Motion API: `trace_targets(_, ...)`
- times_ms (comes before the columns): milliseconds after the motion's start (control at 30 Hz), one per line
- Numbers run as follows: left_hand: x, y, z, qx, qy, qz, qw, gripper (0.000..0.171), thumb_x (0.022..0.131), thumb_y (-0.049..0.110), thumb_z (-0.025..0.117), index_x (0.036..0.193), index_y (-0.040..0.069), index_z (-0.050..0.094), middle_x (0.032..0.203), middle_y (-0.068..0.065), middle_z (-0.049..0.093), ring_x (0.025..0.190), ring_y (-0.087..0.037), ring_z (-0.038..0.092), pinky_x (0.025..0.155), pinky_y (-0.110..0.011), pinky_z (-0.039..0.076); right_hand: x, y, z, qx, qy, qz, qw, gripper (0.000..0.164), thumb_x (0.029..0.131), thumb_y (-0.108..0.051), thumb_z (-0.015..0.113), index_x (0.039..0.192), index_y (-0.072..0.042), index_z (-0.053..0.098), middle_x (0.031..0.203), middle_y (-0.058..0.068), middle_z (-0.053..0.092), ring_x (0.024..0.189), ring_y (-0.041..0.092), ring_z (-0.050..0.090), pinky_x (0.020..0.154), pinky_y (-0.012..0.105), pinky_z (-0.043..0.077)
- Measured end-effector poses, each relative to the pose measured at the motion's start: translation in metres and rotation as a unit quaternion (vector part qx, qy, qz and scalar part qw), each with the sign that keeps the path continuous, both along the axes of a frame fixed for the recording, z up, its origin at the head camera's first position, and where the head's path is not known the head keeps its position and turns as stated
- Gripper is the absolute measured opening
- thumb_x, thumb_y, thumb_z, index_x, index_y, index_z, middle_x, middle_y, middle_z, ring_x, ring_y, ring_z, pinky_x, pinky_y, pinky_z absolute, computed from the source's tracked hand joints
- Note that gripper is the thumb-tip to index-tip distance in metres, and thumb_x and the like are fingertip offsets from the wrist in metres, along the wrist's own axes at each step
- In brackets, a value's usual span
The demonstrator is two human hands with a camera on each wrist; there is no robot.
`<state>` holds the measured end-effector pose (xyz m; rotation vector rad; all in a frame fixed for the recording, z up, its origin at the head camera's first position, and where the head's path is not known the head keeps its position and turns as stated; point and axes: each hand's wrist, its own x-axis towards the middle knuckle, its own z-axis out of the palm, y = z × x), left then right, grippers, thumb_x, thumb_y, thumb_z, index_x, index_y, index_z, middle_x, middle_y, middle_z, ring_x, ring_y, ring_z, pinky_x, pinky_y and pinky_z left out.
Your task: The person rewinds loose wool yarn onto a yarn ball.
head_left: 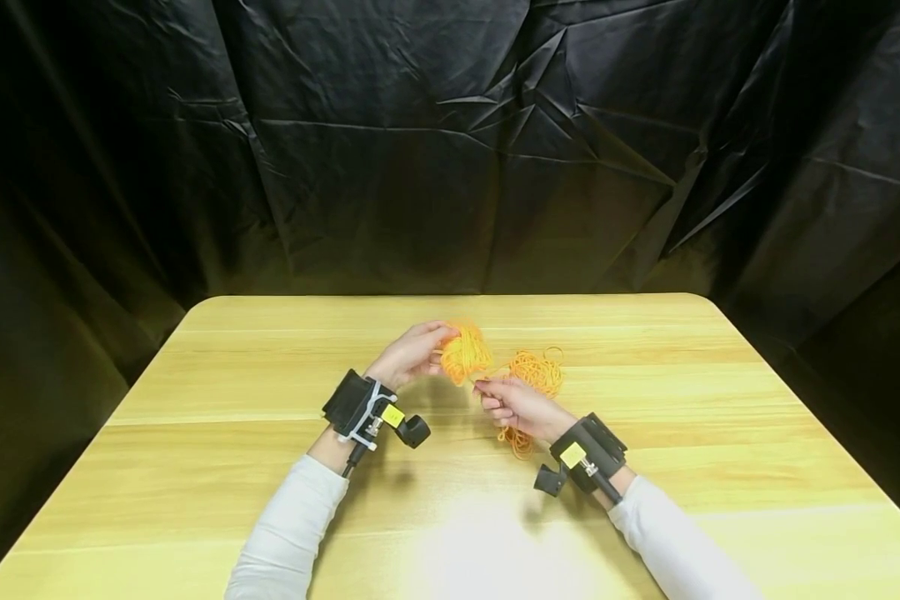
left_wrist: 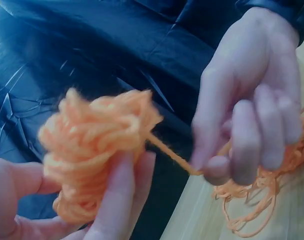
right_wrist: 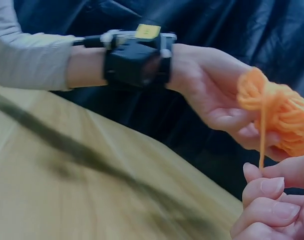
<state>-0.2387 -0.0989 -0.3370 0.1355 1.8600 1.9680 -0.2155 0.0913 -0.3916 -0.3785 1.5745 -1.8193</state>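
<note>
My left hand holds a wound ball of orange yarn above the table, thumb and fingers around its sides. From the ball a single strand runs taut to my right hand, which pinches it between thumb and forefinger. The other fingers of that hand are curled in, as the right wrist view shows. Beneath and behind the right hand lies a loose heap of the same yarn on the table, partly hidden by the hand, with loops spilling out toward the front.
The light wooden table stretches out on both sides of the hands. A creased black curtain hangs behind its far edge. Each wrist wears a black strap with a small camera.
</note>
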Motion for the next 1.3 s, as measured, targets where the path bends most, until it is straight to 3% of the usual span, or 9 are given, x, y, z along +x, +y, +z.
trace_targets(167,0.003,0.001,-0.002,-0.003,0.005,-0.048,0.9988,0.029,0.094,0.018,0.042,0.114,-0.003,0.044,0.079,-0.001,0.057,0.066,-0.01,0.06,0.06,-0.024,0.052,-0.01,-0.002,0.004,-0.034,-0.018,0.007,0.999,0.022,0.096,-0.016,0.034,0.08,-0.009,0.047,0.059,-0.008,0.033,0.045,-0.001,0.027,0.042,0.011,0.023)
trace_targets(300,0.004,0.0,-0.001,-0.01,0.009,-0.063,0.9979,0.031,0.094,0.019,0.044,0.115,-0.004,0.045,0.081,-0.002,0.059,0.069,-0.011,0.062,0.065,-0.029,0.054,-0.017,-0.001,0.008,-0.055,-0.028,0.014,0.998,0.03,0.097,-0.016,0.029,0.078,-0.012,0.053,0.06,-0.008,0.038,0.045,0.0,0.026,0.042,0.011,0.022)
trace_targets(467,0.005,-0.001,0.0,-0.023,0.006,-0.078,0.9967,0.034,0.092,0.019,0.047,0.116,-0.005,0.044,0.086,-0.004,0.059,0.072,-0.012,0.062,0.068,-0.032,0.053,-0.024,-0.001,0.015,-0.064,-0.054,-0.002,0.997,0.034,0.096,-0.012,0.023,0.069,-0.012,0.042,0.059,-0.007,0.034,0.045,0.0,0.024,0.042,0.011,0.019)
trace_targets(533,0.005,-0.002,-0.001,-0.028,0.004,-0.083,0.9962,0.034,0.092,0.018,0.047,0.117,-0.005,0.044,0.087,-0.004,0.059,0.072,-0.013,0.062,0.067,-0.03,0.053,-0.027,-0.001,0.019,-0.071,-0.064,-0.007,0.995,0.032,0.096,-0.011,0.021,0.069,-0.013,0.037,0.059,-0.008,0.03,0.046,0.0,0.022,0.042,0.011,0.017)
trace_targets(733,0.005,-0.004,-0.004,-0.053,0.006,-0.087,0.9948,0.031,0.091,0.017,0.05,0.113,-0.004,0.047,0.083,-0.003,0.059,0.07,-0.012,0.06,0.061,-0.026,0.052,-0.034,0.002,0.032,-0.092,-0.074,-0.03,0.993,0.024,0.098,-0.014,0.026,0.084,-0.011,0.045,0.054,-0.009,0.027,0.045,0.001,0.017,0.043,0.013,0.012)
trace_targets(833,0.004,-0.004,-0.006,-0.065,0.007,-0.088,0.9939,0.024,0.089,0.016,0.051,0.105,-0.001,0.049,0.078,-0.002,0.057,0.066,-0.011,0.056,0.058,-0.024,0.051,-0.035,0.002,0.038,-0.067,-0.044,-0.058,0.995,0.023,0.097,-0.015,0.031,0.086,-0.007,0.049,0.052,-0.009,0.028,0.043,0.0,0.02,0.04,0.012,0.015)
trace_targets(967,0.004,-0.003,-0.008,-0.084,0.01,-0.072,0.9938,0.018,0.088,0.016,0.052,0.098,0.001,0.049,0.073,-0.001,0.053,0.06,-0.009,0.052,0.056,-0.024,0.05,-0.032,0.001,0.045,-0.011,0.032,-0.095,0.995,0.021,0.096,-0.015,0.037,0.097,0.0,0.052,0.052,-0.009,0.028,0.042,0.0,0.024,0.04,0.012,0.019)
trace_targets(1133,0.002,-0.003,-0.01,-0.1,0.01,-0.009,0.9948,0.022,0.087,0.015,0.053,0.1,-0.001,0.048,0.077,-0.002,0.052,0.062,-0.01,0.054,0.059,-0.025,0.05,-0.02,-0.003,0.06,0.048,0.125,-0.127,0.983,0.034,0.094,-0.019,0.043,0.109,0.01,0.051,0.053,-0.007,0.03,0.042,0.002,0.024,0.042,0.014,0.02)
trace_targets(1300,0.001,-0.004,-0.008,-0.083,0.006,0.056,0.995,0.022,0.088,0.013,0.053,0.102,-0.001,0.046,0.077,-0.005,0.054,0.059,-0.01,0.056,0.053,-0.02,0.048,-0.001,-0.01,0.069,0.079,0.188,-0.135,0.97,0.034,0.094,-0.021,0.045,0.111,0.007,0.056,0.055,-0.004,0.033,0.044,0.004,0.027,0.044,0.017,0.022)
